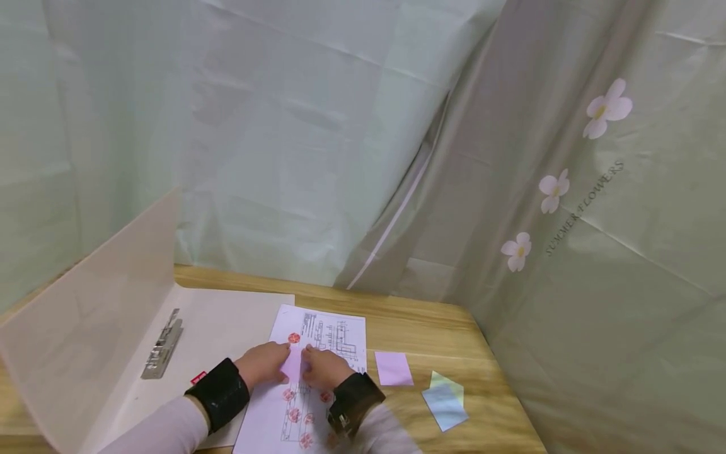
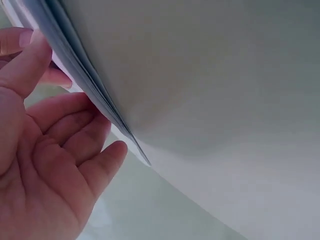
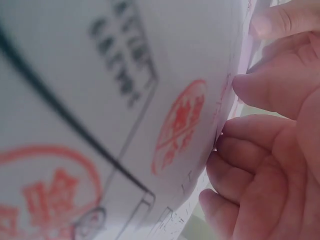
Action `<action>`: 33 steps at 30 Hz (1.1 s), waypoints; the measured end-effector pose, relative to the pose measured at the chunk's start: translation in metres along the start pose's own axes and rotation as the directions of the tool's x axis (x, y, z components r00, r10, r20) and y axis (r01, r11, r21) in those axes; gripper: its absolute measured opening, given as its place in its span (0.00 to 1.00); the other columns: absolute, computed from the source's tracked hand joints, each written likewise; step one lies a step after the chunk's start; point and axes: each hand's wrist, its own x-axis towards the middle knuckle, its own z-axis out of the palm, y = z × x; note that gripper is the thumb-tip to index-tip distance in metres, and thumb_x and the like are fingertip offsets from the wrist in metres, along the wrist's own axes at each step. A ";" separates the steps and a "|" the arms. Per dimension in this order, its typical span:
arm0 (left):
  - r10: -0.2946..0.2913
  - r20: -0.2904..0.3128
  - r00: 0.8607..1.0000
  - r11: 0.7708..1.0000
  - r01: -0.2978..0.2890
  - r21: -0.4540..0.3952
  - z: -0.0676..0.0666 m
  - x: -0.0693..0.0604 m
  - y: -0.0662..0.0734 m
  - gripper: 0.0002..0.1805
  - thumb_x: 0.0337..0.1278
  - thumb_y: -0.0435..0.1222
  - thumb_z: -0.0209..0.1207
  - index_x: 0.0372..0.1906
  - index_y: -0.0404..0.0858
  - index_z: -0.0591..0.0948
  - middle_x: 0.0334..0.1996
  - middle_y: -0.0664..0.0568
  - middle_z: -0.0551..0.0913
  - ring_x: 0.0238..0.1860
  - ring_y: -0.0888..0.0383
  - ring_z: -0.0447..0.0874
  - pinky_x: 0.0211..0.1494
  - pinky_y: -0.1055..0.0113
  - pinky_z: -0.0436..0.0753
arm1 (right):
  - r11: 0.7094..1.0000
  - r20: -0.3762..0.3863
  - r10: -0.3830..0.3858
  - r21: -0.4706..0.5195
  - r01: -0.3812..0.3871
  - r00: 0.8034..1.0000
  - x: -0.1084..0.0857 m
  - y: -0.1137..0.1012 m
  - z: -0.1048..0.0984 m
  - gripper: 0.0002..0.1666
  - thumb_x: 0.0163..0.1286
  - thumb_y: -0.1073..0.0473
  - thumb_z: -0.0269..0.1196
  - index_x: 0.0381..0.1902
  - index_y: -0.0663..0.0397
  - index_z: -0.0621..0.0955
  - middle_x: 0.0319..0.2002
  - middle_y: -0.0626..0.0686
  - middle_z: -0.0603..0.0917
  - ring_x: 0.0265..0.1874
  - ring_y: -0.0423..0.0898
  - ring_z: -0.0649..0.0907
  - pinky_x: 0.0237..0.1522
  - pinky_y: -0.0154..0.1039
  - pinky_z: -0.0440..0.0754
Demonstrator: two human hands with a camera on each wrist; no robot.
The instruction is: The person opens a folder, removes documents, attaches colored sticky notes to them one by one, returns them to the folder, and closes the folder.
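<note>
A pink sticky note (image 1: 293, 364) lies over the printed sheets (image 1: 272, 410), which carry line drawings and red round stamps. At its left edge my left hand (image 1: 265, 362) pinches the note between thumb and fingers. My right hand (image 1: 326, 369) holds the note's right edge, with its fingers curled. In the left wrist view, the left hand (image 2: 60, 150) is beside the layered paper edges (image 2: 95, 85), its lower fingers loosely bent. The right wrist view has the right hand's fingertips touching the stamped sheet (image 3: 125, 125); the note shows only as a thin pink strip.
An open file folder (image 1: 227, 315) with a metal clip (image 1: 163, 350) lies under the papers' left side, its cover (image 1: 96, 315) raised. Right of the papers are another pink sticky note (image 1: 394, 368), a blue note (image 1: 445, 407) and a yellow-green note (image 1: 452, 384). Curtains (image 1: 317, 157) hang behind the wooden table (image 1: 420, 328).
</note>
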 end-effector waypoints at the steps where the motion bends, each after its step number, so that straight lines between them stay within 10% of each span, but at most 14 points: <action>1: -0.008 -0.004 1.000 1.000 0.008 0.017 0.000 -0.001 0.000 0.26 0.34 0.34 0.71 0.43 0.26 0.78 0.36 0.38 0.79 0.37 0.44 0.77 0.47 0.50 0.73 | 1.000 -0.014 -0.011 -0.005 0.011 1.000 0.001 0.002 0.002 0.25 0.57 0.58 0.60 0.54 0.52 0.74 0.57 0.48 0.72 0.45 0.45 0.78 0.40 0.34 0.74; 10: -0.024 -0.037 0.999 0.994 0.028 0.109 -0.009 -0.010 0.011 0.21 0.34 0.37 0.71 0.35 0.28 0.79 0.36 0.38 0.80 0.30 0.49 0.76 0.43 0.54 0.76 | 0.999 0.008 0.042 0.010 -0.042 0.999 -0.001 0.006 0.004 0.25 0.57 0.57 0.62 0.54 0.53 0.74 0.58 0.49 0.72 0.39 0.41 0.77 0.36 0.32 0.73; 23: 0.003 -0.007 1.000 1.000 -0.003 0.026 -0.011 -0.008 0.007 0.23 0.37 0.33 0.70 0.42 0.26 0.77 0.38 0.37 0.79 0.40 0.42 0.77 0.49 0.50 0.72 | 0.992 0.029 -0.009 0.128 0.005 1.000 0.001 0.014 0.004 0.18 0.59 0.56 0.62 0.48 0.52 0.74 0.52 0.49 0.75 0.30 0.40 0.75 0.33 0.30 0.72; 33: 0.013 0.022 1.000 0.990 -0.010 -0.142 -0.011 -0.004 -0.003 0.20 0.40 0.32 0.68 0.42 0.27 0.78 0.41 0.37 0.79 0.45 0.41 0.76 0.50 0.48 0.70 | 0.978 -0.011 -0.055 0.199 0.056 0.998 -0.003 0.018 0.008 0.22 0.58 0.58 0.63 0.50 0.56 0.72 0.60 0.57 0.67 0.54 0.46 0.71 0.52 0.32 0.66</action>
